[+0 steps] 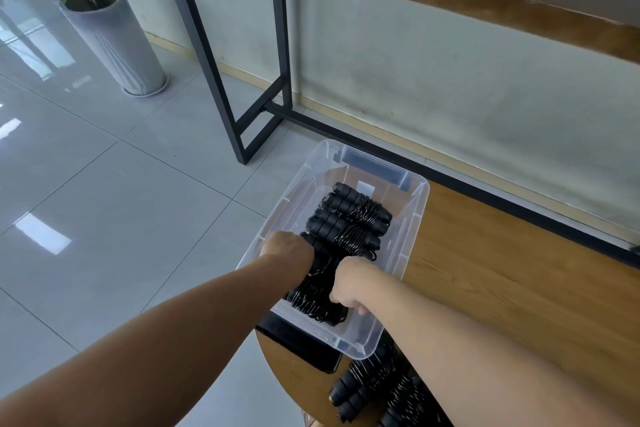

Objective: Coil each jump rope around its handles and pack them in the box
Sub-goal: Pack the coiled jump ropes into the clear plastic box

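Both hands reach into the clear plastic box [412, 215] and hold a coiled black jump rope [320, 295] at its near end.

The left hand [289, 251] is curled round the handle end of this bundle, and the right hand [348, 288] grips its wound cord, fingers wrapped under it. Further back in the box lie more coiled jump ropes [353, 218], stacked side by side with their handles pointing left. The box sits on the wooden worktop [502, 270], overhanging its left edge above the tiled floor [104, 166]. More black ropes [377, 388] lie on the worktop just in front of the box, partly hidden by the right forearm. A potted plant [114, 31] stands on the floor at far left.
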